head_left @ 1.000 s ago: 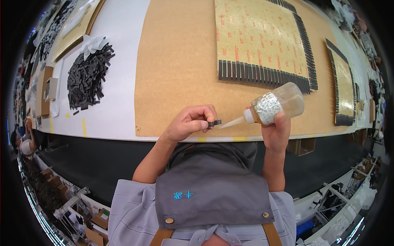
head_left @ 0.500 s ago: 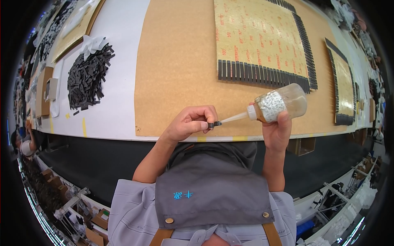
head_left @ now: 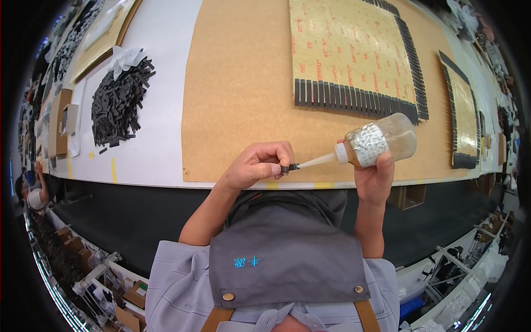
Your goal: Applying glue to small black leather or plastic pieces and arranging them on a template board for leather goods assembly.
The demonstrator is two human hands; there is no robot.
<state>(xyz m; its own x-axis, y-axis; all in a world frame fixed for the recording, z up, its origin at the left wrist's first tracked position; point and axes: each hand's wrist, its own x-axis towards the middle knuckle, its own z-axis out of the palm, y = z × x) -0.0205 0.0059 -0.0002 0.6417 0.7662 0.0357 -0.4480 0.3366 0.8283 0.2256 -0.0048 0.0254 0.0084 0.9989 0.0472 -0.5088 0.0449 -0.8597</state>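
Note:
Between the thumb and fingers of my left hand (head_left: 259, 166) is a small black strip (head_left: 291, 167), pinched near the table's front edge. My right hand (head_left: 375, 180) is closed round a clear squeeze bottle (head_left: 399, 138) with a pale label and a white cap, tilted so its long nozzle (head_left: 319, 161) points left. The nozzle's tip is at the strip, seemingly touching it. Beyond the bottle lies a yellowish board (head_left: 351, 52) printed in red, with black strips (head_left: 354, 99) lined along its near and right edges.
A heap of loose black strips (head_left: 116, 105) with white scrap on top lies at the left. Brown sheeting (head_left: 238, 94) covers the middle of the table. Another strip-edged board (head_left: 463, 113) is at the right. Cardboard boxes (head_left: 58, 124) stand far left, and a person (head_left: 38, 191) is beyond them.
The bottle and my right hand have shifted very slightly to the right. My left hand keeps its pinch on the strip in the same place.

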